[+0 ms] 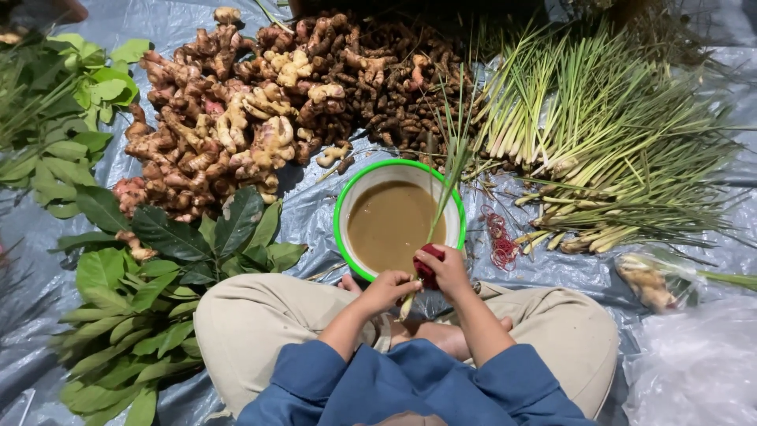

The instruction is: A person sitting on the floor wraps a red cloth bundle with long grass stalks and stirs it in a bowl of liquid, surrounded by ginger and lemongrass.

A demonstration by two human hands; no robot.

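Grey plastic sheet (pixel 315 213) covers the ground. Big heap of pinkish-tan ginger-like rhizomes (pixel 229 118) at upper left, touching a darker pile of small brown roots (pixel 394 95) to its right. Lemongrass stalks (pixel 599 134) piled at upper right, pale ends toward centre. Broad green leaves (pixel 142 300) spread at left, more leafy sprigs (pixel 63 102) above them. Loose red rubber bands (pixel 501 241) just right of the basin area. Clear bag with pale roots (pixel 650 280) at right edge, near crumpled white plastic (pixel 702 371).
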